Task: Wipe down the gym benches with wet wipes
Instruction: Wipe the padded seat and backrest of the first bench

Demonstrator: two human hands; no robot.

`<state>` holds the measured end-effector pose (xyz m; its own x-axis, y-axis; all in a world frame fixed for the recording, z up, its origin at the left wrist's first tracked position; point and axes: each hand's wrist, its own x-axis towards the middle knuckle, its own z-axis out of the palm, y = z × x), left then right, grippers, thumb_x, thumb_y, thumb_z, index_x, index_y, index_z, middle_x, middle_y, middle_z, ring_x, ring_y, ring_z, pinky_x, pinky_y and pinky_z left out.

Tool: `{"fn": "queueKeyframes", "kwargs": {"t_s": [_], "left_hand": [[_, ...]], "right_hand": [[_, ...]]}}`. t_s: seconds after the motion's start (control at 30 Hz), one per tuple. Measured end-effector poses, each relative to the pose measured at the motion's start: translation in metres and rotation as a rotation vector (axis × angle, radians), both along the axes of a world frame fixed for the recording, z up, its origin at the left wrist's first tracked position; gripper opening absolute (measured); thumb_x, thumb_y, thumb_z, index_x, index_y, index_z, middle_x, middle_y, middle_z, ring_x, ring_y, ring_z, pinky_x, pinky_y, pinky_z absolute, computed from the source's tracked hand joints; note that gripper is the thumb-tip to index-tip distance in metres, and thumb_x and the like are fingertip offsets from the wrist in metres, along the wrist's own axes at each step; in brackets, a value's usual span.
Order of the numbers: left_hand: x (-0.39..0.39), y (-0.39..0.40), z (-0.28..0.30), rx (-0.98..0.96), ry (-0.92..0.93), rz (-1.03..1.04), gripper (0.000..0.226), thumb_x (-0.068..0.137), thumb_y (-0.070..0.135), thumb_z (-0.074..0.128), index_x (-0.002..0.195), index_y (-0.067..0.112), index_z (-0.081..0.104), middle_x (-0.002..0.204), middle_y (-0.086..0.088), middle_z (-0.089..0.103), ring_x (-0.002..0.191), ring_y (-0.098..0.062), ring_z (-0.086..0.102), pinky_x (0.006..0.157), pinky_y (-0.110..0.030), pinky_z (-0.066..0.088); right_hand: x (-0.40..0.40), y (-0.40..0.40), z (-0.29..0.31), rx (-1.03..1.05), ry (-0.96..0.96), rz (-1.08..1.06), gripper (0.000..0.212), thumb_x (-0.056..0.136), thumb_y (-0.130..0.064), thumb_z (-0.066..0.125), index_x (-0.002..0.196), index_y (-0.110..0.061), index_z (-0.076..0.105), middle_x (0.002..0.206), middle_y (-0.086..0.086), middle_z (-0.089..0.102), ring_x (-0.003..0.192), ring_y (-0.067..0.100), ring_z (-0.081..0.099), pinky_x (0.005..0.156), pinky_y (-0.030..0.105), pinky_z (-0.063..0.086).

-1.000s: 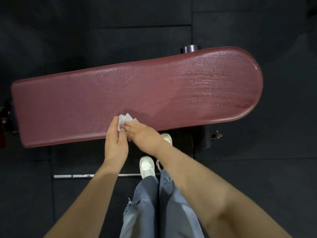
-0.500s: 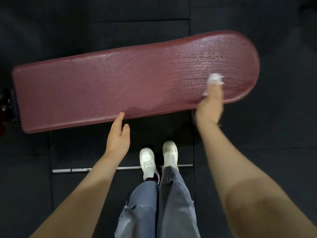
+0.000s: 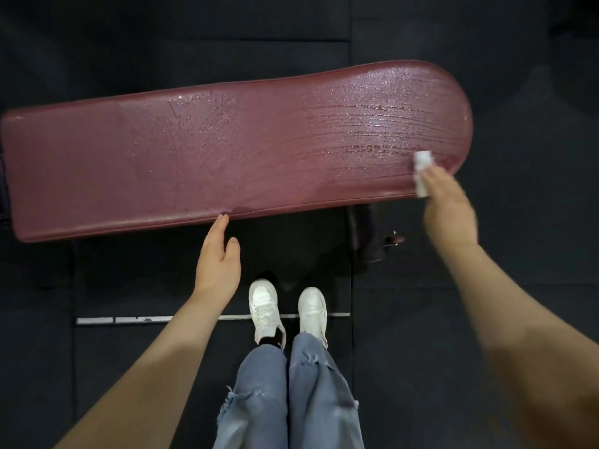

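My right hand [image 3: 449, 205] presses the wet wipe [image 3: 421, 173], poking out at its twelve o'clock, onto the bench [image 3: 227, 150]; my left hand [image 3: 217, 257] lies open, fingertips touching its near edge.

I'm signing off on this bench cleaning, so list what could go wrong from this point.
1. The wet wipe under the right hand is a small wad at the rounded end of the bench pad; it may slip off the edge.
2. Streaks shine on the right part, while the left end looks dull and may get missed.
3. The left hand only touches the near edge, so it likely gives little bracing.
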<state>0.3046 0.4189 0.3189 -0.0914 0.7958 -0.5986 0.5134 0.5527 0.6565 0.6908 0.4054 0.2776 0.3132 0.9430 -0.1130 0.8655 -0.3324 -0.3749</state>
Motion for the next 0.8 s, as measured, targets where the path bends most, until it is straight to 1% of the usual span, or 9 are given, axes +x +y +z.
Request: {"fn": "queueKeyframes", "kwargs": {"t_s": [0.07,0.13,0.23,0.27,0.4,0.57,0.67,0.73,0.8], "left_hand": [[0.003,0.003,-0.002,0.002,0.005,0.009,0.051,0.104,0.014,0.037,0.154,0.023,0.031,0.158,0.009,0.03,0.144,-0.004,0.026,0.113,-0.018,0.017],[0.007,0.004,-0.002,-0.009,0.015,0.027,0.05,0.104,0.015,0.037,0.153,0.024,0.032,0.158,0.01,0.031,0.144,-0.004,0.026,0.111,-0.018,0.017],[0.01,0.005,0.001,-0.014,0.004,0.086,0.049,0.105,0.017,0.037,0.153,0.027,0.032,0.157,0.011,0.031,0.144,-0.004,0.027,0.111,-0.019,0.018],[0.011,0.007,0.003,-0.014,-0.004,0.104,0.049,0.105,0.018,0.037,0.153,0.027,0.033,0.157,0.012,0.032,0.144,-0.003,0.027,0.111,-0.019,0.018],[0.006,0.018,0.005,0.006,0.004,0.174,0.048,0.105,0.018,0.037,0.151,0.027,0.036,0.155,0.013,0.034,0.143,-0.003,0.029,0.113,-0.02,0.02],[-0.012,0.033,0.004,0.069,0.013,0.206,0.049,0.1,0.01,0.037,0.146,0.024,0.043,0.147,0.01,0.046,0.131,0.001,0.043,0.116,-0.026,0.029],[-0.022,0.034,0.006,0.054,0.089,0.219,0.049,0.102,0.015,0.036,0.151,0.025,0.037,0.154,0.007,0.039,0.141,-0.007,0.034,0.119,-0.031,0.024],[-0.023,0.032,0.007,0.02,0.09,0.231,0.049,0.104,0.017,0.036,0.151,0.028,0.035,0.155,0.01,0.035,0.143,-0.007,0.03,0.12,-0.03,0.021],[-0.017,0.03,0.01,-0.018,0.06,0.236,0.048,0.104,0.02,0.036,0.151,0.032,0.035,0.155,0.012,0.035,0.143,-0.007,0.029,0.12,-0.032,0.021]], "right_hand": [[0.011,0.002,0.0,-0.037,-0.016,-0.254,0.05,0.089,0.007,0.042,0.136,-0.006,0.052,0.144,0.013,0.049,0.132,0.032,0.045,0.112,0.036,0.033],[-0.016,0.015,-0.003,0.023,0.003,-0.399,0.048,0.091,0.002,0.039,0.136,-0.007,0.051,0.144,0.01,0.049,0.131,0.027,0.046,0.111,0.034,0.033],[-0.085,0.03,-0.008,0.171,0.074,-0.527,0.04,0.098,-0.015,0.046,0.137,-0.011,0.053,0.132,-0.003,0.056,0.115,0.005,0.052,0.106,0.024,0.035],[-0.111,0.035,-0.008,0.208,0.135,-0.511,0.039,0.095,-0.013,0.049,0.134,-0.01,0.055,0.128,-0.001,0.057,0.112,0.008,0.053,0.103,0.026,0.037],[-0.224,0.049,-0.023,0.116,0.226,0.153,0.042,0.084,0.006,0.047,0.123,-0.002,0.061,0.135,0.02,0.054,0.113,0.039,0.054,0.104,0.042,0.036],[-0.306,0.077,-0.017,-0.09,0.36,0.902,0.043,0.103,-0.01,0.035,0.144,-0.006,0.042,0.155,0.01,0.033,0.145,0.026,0.025,0.122,0.036,0.007],[-0.268,0.083,-0.023,-0.049,0.359,1.059,0.043,0.095,-0.004,0.035,0.132,0.0,0.056,0.144,0.016,0.048,0.135,0.031,0.044,0.117,0.043,0.021],[-0.215,0.077,-0.028,0.045,0.349,1.018,0.045,0.091,-0.004,0.034,0.125,0.0,0.062,0.137,0.015,0.056,0.128,0.031,0.053,0.113,0.046,0.032],[-0.146,0.062,-0.026,0.043,0.284,0.898,0.044,0.093,-0.002,0.034,0.127,-0.001,0.062,0.138,0.015,0.055,0.129,0.028,0.05,0.115,0.043,0.03]]}}
